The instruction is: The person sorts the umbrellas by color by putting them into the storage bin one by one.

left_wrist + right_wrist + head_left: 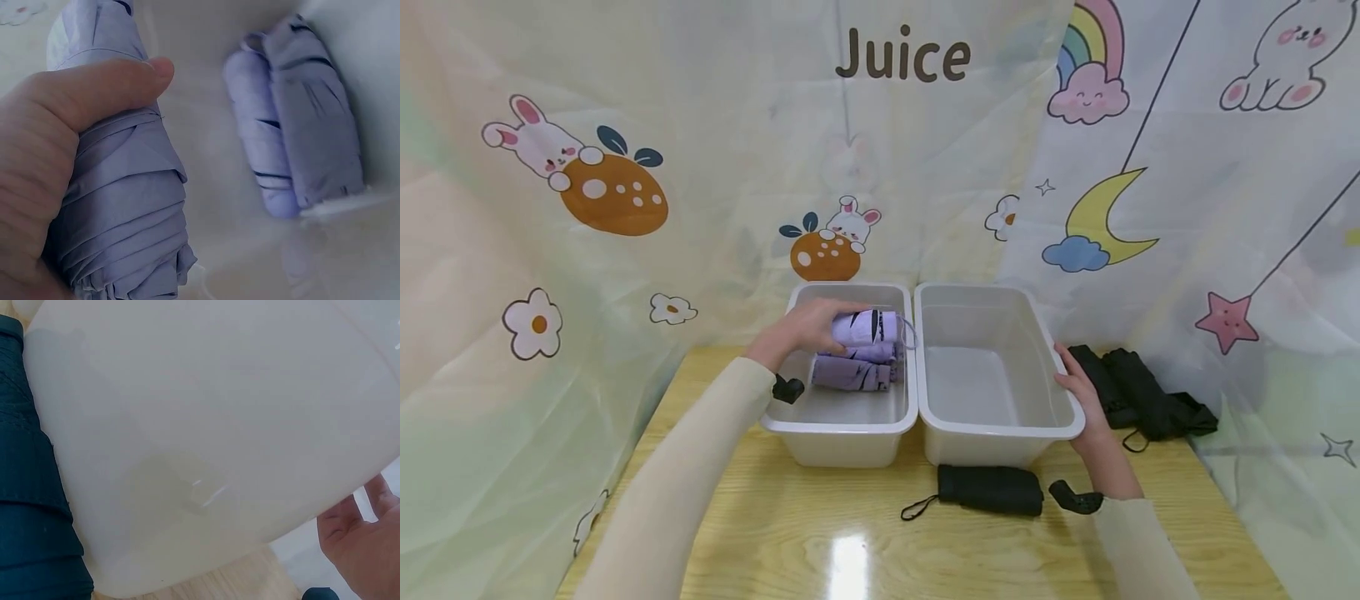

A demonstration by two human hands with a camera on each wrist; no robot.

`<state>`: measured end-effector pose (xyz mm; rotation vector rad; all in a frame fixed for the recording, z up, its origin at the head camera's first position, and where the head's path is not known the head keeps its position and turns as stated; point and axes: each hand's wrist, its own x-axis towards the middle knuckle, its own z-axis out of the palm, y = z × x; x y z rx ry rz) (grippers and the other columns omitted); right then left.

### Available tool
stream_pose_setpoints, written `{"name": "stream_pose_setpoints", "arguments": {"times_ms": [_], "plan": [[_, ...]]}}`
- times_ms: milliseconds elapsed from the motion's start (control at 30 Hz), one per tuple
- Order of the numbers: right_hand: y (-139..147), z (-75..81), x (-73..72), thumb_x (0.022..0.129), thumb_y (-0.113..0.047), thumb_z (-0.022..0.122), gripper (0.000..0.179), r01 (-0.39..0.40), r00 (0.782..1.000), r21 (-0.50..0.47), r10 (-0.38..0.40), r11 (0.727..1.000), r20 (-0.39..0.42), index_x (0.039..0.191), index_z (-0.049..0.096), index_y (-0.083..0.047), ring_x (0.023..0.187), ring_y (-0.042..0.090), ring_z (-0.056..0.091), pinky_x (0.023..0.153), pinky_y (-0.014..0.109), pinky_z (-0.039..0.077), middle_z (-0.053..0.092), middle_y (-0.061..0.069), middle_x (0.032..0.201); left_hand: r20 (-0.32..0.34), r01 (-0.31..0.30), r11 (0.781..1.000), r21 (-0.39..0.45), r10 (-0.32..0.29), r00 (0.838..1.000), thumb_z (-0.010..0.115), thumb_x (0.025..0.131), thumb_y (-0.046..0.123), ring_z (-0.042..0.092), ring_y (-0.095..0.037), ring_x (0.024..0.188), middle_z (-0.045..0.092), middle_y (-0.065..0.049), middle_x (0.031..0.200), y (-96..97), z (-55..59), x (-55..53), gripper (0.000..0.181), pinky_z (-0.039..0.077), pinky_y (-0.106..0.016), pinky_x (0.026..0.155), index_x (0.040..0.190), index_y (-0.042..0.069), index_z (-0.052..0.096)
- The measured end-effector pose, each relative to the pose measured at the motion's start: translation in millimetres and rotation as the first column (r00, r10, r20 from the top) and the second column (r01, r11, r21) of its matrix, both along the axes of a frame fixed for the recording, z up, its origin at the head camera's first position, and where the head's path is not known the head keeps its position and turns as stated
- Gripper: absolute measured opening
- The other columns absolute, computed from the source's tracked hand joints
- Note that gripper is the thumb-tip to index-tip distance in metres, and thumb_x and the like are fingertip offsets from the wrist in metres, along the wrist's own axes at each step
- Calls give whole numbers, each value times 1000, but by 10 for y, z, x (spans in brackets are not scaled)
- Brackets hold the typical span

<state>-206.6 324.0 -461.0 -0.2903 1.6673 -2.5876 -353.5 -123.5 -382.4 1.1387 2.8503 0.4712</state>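
My left hand (808, 323) grips a folded lavender umbrella (865, 327) with dark markings, thumb across its wrapped fabric, inside the upper part of the left white bin (841, 448). Below it, two more folded purple umbrellas (315, 119) lie side by side on that bin's floor, as the left wrist view shows. My right hand (1084, 396) rests its fingers against the right side of the right white bin (985, 451), near the rim. Nothing lies inside that second bin.
A folded black umbrella (990, 490) with a wrist loop lies in front of the right bin. More black umbrellas (1150, 396) lie to that bin's right on the wooden table (760, 525). A printed curtain (722, 167) hangs behind the bins.
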Motion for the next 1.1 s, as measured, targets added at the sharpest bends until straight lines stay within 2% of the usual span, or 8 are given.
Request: {"name": "stream_pose_setpoints", "arguments": {"times_ms": [233, 433, 567, 733, 867, 1000, 1100], "plan": [[-11, 4, 3, 107, -10, 29, 55, 4, 1000, 8, -4, 1000, 19, 157, 13, -24, 119, 15, 46, 93, 29, 45, 29, -2, 148, 36, -36, 996, -77, 39, 999, 90, 68, 24, 52, -18, 106, 58, 4, 131, 51, -237, -73, 83, 42, -40, 92, 141, 33, 52], [5, -7, 24, 107, -9, 28, 57, 3, 1000, 17, -4, 1000, 21, 158, 4, -18, 116, 16, 48, 90, 29, 47, 29, 0, 148, 80, -43, 989, -139, 55, 995, 92, 65, 28, 53, -15, 104, 60, 6, 125, 146, -442, -122, 83, 42, -37, 92, 137, 38, 54], [15, -6, 25, 107, -10, 29, 57, 9, 1000, 34, -9, 999, 20, 158, 4, -19, 118, 16, 47, 92, 30, 46, 26, 0, 149, 90, -65, 986, -155, 80, 993, 93, 62, 26, 53, -14, 102, 61, 8, 121, 198, -472, -172, 82, 43, -37, 90, 134, 39, 57], [24, -5, 39, 107, -11, 29, 56, 19, 1000, 57, -20, 998, 18, 157, 8, -22, 119, 18, 46, 93, 31, 47, 22, 3, 152, 112, -85, 981, -176, 106, 988, 93, 64, 27, 54, -19, 103, 61, 3, 124, 239, -466, -184, 81, 44, -41, 89, 135, 39, 56], [22, 15, 44, 107, -11, 29, 55, 31, 999, 53, -32, 998, 9, 157, 9, -21, 119, 18, 46, 92, 31, 47, 21, 3, 152, 129, -87, 985, -150, 107, 986, 93, 64, 26, 54, -20, 102, 62, 1, 123, 256, -480, -195, 79, 44, -42, 88, 135, 36, 58], [10, 19, 39, 107, -9, 28, 56, 17, 1000, 26, -17, 1000, 8, 158, 6, -18, 115, 16, 49, 91, 31, 47, 24, 4, 151, 179, -101, 987, -129, 123, 976, 92, 65, 23, 54, -19, 100, 62, 4, 118, 254, -543, -197, 77, 44, -39, 88, 133, 35, 59], [5, 8, 31, 107, -8, 26, 56, -4, 1000, 12, 4, 1000, -1, 157, 4, -16, 112, 14, 51, 90, 31, 48, 26, 6, 151, 203, -117, 984, -134, 143, 969, 92, 66, 23, 52, -17, 104, 60, 5, 121, 253, -600, -199, 78, 43, -37, 91, 134, 36, 58]]}}
